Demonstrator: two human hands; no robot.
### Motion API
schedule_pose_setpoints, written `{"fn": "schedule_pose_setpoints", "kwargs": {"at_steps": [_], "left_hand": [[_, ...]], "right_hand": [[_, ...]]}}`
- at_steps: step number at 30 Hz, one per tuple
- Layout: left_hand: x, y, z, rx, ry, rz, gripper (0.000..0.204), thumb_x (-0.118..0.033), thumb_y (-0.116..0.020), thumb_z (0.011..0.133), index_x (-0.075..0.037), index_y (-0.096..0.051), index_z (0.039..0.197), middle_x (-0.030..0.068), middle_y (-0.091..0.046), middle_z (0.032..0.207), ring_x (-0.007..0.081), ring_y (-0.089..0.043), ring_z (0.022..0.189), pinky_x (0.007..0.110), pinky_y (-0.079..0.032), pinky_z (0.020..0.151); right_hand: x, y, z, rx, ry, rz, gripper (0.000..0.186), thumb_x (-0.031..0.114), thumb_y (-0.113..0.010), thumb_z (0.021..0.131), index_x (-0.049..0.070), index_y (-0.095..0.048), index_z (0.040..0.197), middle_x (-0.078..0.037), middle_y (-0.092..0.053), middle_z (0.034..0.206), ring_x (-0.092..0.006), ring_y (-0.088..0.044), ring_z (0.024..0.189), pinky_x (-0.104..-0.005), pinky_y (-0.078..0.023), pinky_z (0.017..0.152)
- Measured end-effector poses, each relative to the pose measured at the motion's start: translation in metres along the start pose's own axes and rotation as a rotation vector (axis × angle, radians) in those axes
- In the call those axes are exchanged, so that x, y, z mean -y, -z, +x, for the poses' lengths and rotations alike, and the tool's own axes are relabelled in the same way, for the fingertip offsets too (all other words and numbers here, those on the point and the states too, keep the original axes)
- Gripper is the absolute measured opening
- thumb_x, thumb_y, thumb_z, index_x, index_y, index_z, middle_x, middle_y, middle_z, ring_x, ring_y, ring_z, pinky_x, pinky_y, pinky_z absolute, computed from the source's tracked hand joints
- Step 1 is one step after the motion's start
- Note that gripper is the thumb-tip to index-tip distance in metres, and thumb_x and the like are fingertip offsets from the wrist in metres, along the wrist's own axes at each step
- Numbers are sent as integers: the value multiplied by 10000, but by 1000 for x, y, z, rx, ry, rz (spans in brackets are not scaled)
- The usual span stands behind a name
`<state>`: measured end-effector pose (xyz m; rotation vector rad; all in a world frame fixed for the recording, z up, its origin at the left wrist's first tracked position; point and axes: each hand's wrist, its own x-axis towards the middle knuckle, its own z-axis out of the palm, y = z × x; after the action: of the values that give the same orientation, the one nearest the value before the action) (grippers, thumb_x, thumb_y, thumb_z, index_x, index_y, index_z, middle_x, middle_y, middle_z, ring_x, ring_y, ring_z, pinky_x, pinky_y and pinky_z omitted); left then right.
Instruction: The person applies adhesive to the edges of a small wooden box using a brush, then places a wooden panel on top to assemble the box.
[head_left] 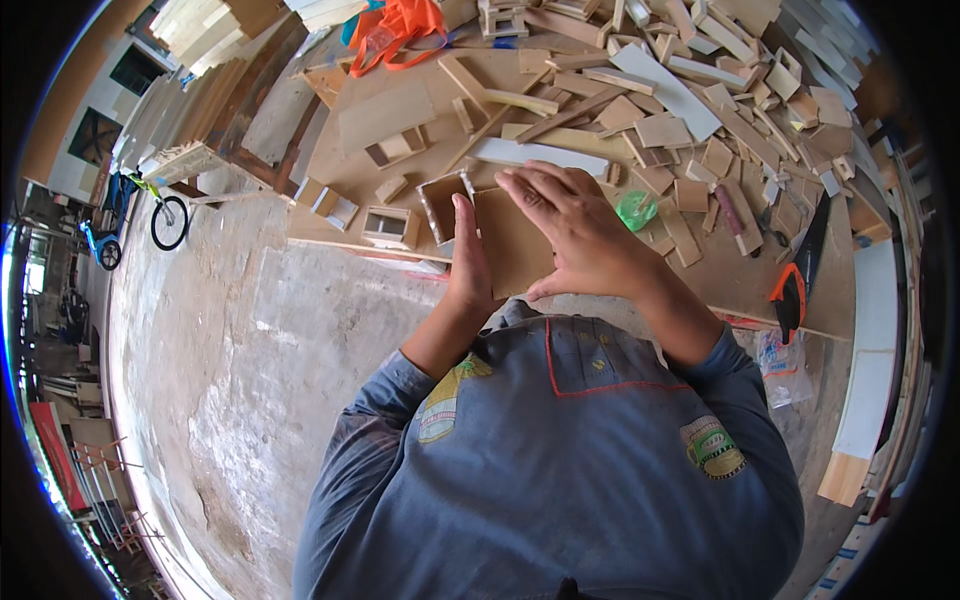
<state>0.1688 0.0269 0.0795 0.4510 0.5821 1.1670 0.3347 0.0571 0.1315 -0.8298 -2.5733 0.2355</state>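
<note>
A flat brown wooden panel [515,250] lies in front of me on a large plywood sheet [720,280]. My left hand [468,255] stands edge-on against the panel's left side, fingers straight. My right hand [570,225] lies flat on the panel's top right part, fingers spread, pressing down. A small open wooden box frame [440,200] sits just beyond my left fingertips, touching the panel's far left corner.
Several wood offcuts and strips [690,130] cover the sheet to the right. Small box frames [388,226] lie at left, a green tape roll [636,210] by my right hand, a handsaw with orange handle [795,285] at right, an orange bag [395,30] far back, a blue bicycle [140,220] on the concrete floor.
</note>
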Motion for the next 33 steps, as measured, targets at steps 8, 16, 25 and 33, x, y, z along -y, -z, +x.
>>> {"fn": "schedule_pose_setpoints", "kwargs": {"at_steps": [8,16,25,33], "left_hand": [[-17,63,-41,-122,94,67,817,-706,-278,960,-51,-417,1428,163,-544,1354,298,-559,1241,452,-487,1015],[-39,147,-74,-295,-87,535,601,-488,-367,1022,11,-605,1257,151,-677,1169,244,-666,1007,345,-496,891],[-25,181,-108,-583,-220,435,434,-354,-485,1009,0,-638,1210,127,-700,1093,201,-675,964,308,-509,846],[-14,179,-105,-644,-247,394,401,-321,-510,1001,-1,-642,1203,115,-703,1081,189,-673,961,303,-504,842]], "right_hand": [[40,-57,24,159,10,48,1190,409,-888,539,15,-293,1491,-164,-445,1398,-319,-428,1314,-457,-306,1105],[-48,-86,77,232,-150,-17,1264,367,-892,540,101,-184,1552,-200,-467,1436,-362,-459,1309,-480,-291,1144],[-57,-119,120,416,5,-49,1323,435,-896,528,124,-136,1566,-190,-423,1482,-316,-409,1373,-568,-188,1162],[-66,-129,124,469,18,-12,1345,425,-905,504,177,-128,1574,-187,-400,1505,-326,-384,1396,-579,-153,1173]]}}
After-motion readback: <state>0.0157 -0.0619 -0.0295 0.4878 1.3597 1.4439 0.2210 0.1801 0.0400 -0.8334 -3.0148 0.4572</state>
